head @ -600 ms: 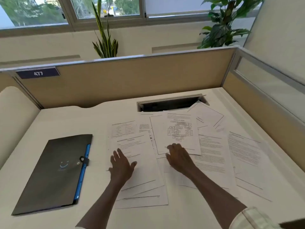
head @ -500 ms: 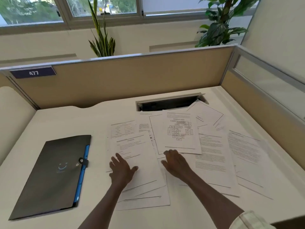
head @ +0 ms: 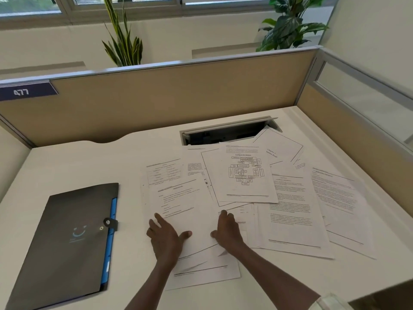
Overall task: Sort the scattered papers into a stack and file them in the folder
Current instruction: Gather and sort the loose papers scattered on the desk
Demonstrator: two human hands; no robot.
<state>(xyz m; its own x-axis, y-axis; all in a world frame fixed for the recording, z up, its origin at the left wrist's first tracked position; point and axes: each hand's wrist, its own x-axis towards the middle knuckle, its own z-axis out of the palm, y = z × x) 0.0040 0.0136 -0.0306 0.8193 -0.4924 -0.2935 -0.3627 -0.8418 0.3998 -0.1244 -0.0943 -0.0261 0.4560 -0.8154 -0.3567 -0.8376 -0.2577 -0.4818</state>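
Barely begun: papers (head: pixel 288 198) lie scattered mid-frame, folder (head: pixel 67 240) closed lower left. Left hand (head: pixel 165 238) flat, right hand (head: pixel 228 231) loosely curled, both pressing sheets.

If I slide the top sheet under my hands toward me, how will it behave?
The top sheet is likely light and floppy: its near edge already buckles between the left hand and right hand. It probably slides easily over the papers beneath, possibly dragging them along.
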